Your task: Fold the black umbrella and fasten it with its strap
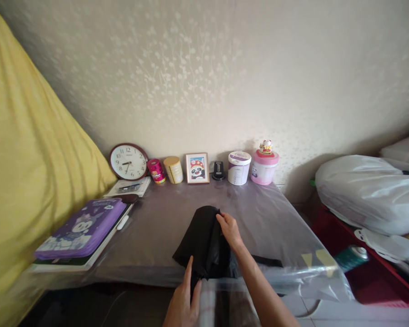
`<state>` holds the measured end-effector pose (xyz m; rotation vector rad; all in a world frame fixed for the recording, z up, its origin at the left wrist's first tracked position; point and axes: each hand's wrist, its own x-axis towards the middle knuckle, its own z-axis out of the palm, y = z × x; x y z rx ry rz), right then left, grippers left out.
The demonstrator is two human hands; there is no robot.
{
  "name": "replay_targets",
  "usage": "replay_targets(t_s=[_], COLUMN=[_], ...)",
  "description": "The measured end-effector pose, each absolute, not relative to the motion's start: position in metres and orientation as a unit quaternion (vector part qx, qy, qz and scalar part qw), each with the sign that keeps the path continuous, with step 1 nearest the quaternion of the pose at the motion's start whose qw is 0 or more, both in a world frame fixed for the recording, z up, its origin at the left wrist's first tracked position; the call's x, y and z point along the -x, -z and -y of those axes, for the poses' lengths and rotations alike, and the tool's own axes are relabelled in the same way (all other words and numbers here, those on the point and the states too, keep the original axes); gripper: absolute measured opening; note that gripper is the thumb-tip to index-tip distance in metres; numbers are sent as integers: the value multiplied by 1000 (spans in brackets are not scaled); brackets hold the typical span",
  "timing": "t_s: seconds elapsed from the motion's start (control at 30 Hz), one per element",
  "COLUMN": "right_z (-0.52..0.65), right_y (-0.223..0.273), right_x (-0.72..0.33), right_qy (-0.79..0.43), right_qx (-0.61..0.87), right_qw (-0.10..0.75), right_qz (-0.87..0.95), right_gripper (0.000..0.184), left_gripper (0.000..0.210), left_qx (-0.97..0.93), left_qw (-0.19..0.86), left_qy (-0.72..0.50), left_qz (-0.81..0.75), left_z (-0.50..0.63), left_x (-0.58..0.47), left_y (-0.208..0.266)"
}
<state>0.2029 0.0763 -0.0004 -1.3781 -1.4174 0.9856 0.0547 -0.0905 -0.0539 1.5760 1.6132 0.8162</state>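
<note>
A black fabric bag [199, 238] lies near the front edge of the table, its side facing me slightly parted. My right hand [230, 230] pinches its upper right edge between thumb and fingers. At the lower front corner, my left hand [186, 297] grips the fabric, with the index finger stretched along it. A black strap [267, 261] runs out to the right on the tabletop, partly behind my right forearm. The inside of the bag is dark and I cannot make out any contents.
Along the wall stand a clock [128, 161], a pink can [156, 170], a yellow canister [173, 170], a framed panda picture [197, 168] and tubs [239, 169]. A purple case [82, 227] lies left on the plastic-covered table [150, 231]. A red bin [378, 281] stands right.
</note>
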Motion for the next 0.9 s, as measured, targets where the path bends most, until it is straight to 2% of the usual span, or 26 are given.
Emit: replay_targets(t_s=[0.27,0.43,0.7,0.9], right_z=[-79,-76,-53,-40], right_y=[6,8,13,12], right_x=[-184,-181,-177,-174], right_qy=[-452,-465,-221,-88], right_qx=[556,487,430,413], right_qw=[441,425,397,379], right_qz=[540,604,780,824], right_gripper=[44,39,22,16], left_gripper=[61,61,71,58], left_qx=[-607,-607,-567,-640], left_qw=[377,363,363,324], left_qy=[-332,-342,-356,-320], left_qz=[-615,-619,-648,-619], left_z=[89,89,94,91], left_x=[-55,-53,-59,-60], left_y=[54,59,46,43])
